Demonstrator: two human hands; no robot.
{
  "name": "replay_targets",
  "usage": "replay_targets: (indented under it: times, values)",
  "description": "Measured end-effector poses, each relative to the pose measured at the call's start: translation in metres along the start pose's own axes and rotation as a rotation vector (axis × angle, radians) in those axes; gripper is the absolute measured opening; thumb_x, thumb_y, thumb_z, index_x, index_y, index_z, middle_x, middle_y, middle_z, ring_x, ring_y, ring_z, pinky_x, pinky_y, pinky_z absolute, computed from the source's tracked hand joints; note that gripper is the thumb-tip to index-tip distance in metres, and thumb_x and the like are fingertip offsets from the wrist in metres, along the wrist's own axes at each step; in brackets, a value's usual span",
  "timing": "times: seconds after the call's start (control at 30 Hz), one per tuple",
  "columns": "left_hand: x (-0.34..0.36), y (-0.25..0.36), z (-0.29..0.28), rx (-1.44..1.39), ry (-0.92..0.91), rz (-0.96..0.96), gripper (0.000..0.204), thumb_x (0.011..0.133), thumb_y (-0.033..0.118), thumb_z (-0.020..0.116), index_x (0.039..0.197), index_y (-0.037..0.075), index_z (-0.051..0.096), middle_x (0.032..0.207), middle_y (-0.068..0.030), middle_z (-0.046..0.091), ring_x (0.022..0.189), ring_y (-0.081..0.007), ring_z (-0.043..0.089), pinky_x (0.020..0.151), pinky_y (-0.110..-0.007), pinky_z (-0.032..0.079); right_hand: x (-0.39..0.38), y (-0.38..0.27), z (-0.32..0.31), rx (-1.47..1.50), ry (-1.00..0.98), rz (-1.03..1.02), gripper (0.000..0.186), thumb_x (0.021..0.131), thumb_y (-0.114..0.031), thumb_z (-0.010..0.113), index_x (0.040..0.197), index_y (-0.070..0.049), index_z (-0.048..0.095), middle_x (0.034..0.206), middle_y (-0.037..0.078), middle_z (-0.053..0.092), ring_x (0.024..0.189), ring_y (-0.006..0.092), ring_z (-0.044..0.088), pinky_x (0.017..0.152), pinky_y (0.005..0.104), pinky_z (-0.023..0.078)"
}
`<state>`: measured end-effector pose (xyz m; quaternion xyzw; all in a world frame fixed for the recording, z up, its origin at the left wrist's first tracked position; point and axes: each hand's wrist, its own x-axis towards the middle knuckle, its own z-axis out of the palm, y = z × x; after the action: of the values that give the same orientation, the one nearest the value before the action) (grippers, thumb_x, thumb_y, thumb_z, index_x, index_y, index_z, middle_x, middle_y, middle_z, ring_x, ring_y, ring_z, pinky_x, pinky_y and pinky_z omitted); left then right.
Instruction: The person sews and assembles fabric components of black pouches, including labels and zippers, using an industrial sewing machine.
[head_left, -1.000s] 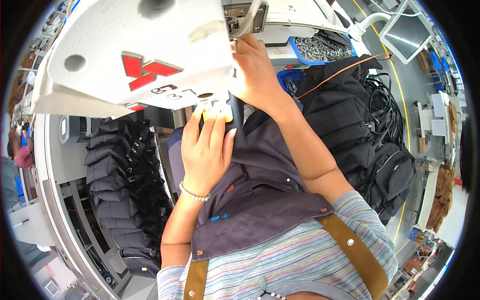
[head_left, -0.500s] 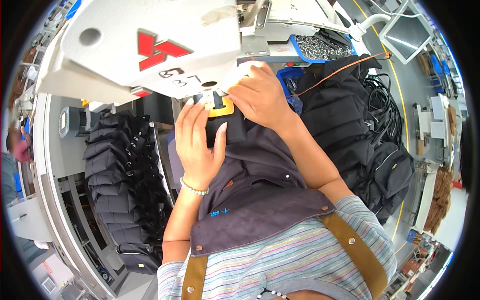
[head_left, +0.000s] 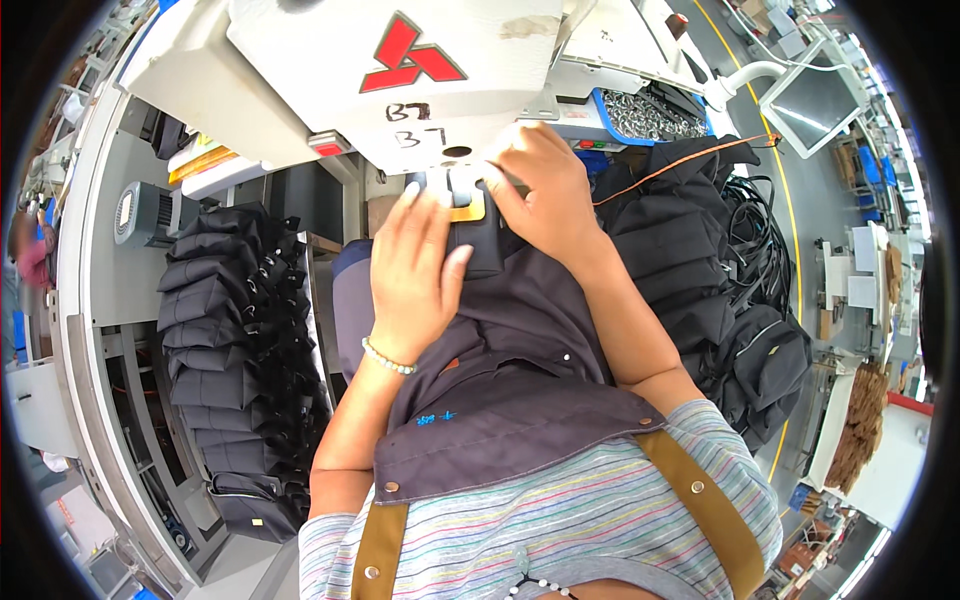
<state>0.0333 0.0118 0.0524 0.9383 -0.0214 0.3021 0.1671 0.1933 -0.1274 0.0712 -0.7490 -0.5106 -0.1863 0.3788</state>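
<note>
- Through the head camera I saw my left hand (head_left: 412,275) lying palm down, its long fingers stretched forward and close together, the thumb out to the right. It pressed on the work without closing round anything.
- My right hand (head_left: 548,200) came in from the other side with its fingers bent and its thumb reaching inward. Glare washed out the tips, so I could not tell how far they were closed or whether they pinched anything.
- The black piece (head_left: 480,255) sat between the two hands, just in front of the white machine head (head_left: 330,50); its far end was hidden from me.
- A yellow plate (head_left: 470,213) showed on top of the black piece, beside the left fingertips and near the right thumb.
- A dark apron (head_left: 520,445) covered the lap below the work, and a beaded bracelet (head_left: 390,360) circled the left wrist.
- To the left I had a long row of folded black bags (head_left: 210,340), near a grey motor (head_left: 148,212).
- To the right lay a black fabric pile (head_left: 665,240), with an orange cord (head_left: 680,170) across its top and black straps (head_left: 755,240) beside it.
- Beyond the right hand stood a blue tray (head_left: 606,120) of metal rings (head_left: 645,117).
</note>
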Motion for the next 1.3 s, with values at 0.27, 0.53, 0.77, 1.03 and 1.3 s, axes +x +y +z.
replay_targets:
  times: [0.27,0.53,0.77,1.03,1.3]
  values:
    - [0.007,-0.016,0.001,-0.318,-0.091,-0.303,0.071,0.088,0.029,0.077,0.141,-0.009,0.048,0.144,-0.0296,0.049,0.139,-0.0419,0.044,0.115,-0.044,0.037,-0.022,-0.007,0.053,0.782,0.27,0.755,0.018,0.092,-0.005,0.066,0.109,-0.002,0.061,0.098,0.006,0.065,0.093,0.0155,0.064,0.085,0.0308,0.051]
    - [0.016,-0.014,-0.004,-0.303,-0.091,-0.256,0.068,0.085,0.025,0.078,0.137,-0.01,0.049,0.136,-0.0298,0.053,0.128,-0.0442,0.052,0.108,-0.044,0.043,-0.02,-0.019,0.07,1.027,0.458,0.78,0.008,0.097,-0.004,0.057,0.105,-0.004,0.057,0.095,0.003,0.061,0.088,0.0102,0.058,0.082,0.0263,0.047]
    - [0.015,-0.013,-0.006,-0.309,-0.13,-0.317,0.074,0.086,0.027,0.078,0.142,-0.009,0.046,0.147,-0.0299,0.047,0.138,-0.0435,0.046,0.113,-0.044,0.038,-0.02,-0.02,0.071,1.011,0.469,0.791,0.008,0.098,-0.004,0.057,0.106,-0.004,0.058,0.095,0.003,0.062,0.087,0.0102,0.059,0.081,0.0264,0.048]
    - [0.012,-0.015,-0.003,-0.366,-0.094,-0.312,0.068,0.086,0.025,0.078,0.14,-0.006,0.051,0.143,-0.0274,0.051,0.135,-0.0421,0.049,0.113,-0.043,0.039,-0.024,-0.018,0.072,0.993,0.47,0.761,0.009,0.095,-0.004,0.06,0.104,-0.002,0.059,0.098,0.006,0.062,0.088,0.015,0.061,0.082,0.0293,0.049]
    - [0.0,-0.01,-0.001,-0.199,0.171,-0.094,0.045,0.086,0.014,0.074,0.126,-0.002,0.062,0.135,-0.0188,0.06,0.127,-0.0398,0.054,0.105,-0.047,0.044,0.015,0.006,0.008,0.207,-0.032,0.446,0.015,0.086,-0.009,0.067,0.084,0.004,0.061,0.073,0.01,0.059,0.063,0.0185,0.053,0.059,0.0335,0.042]
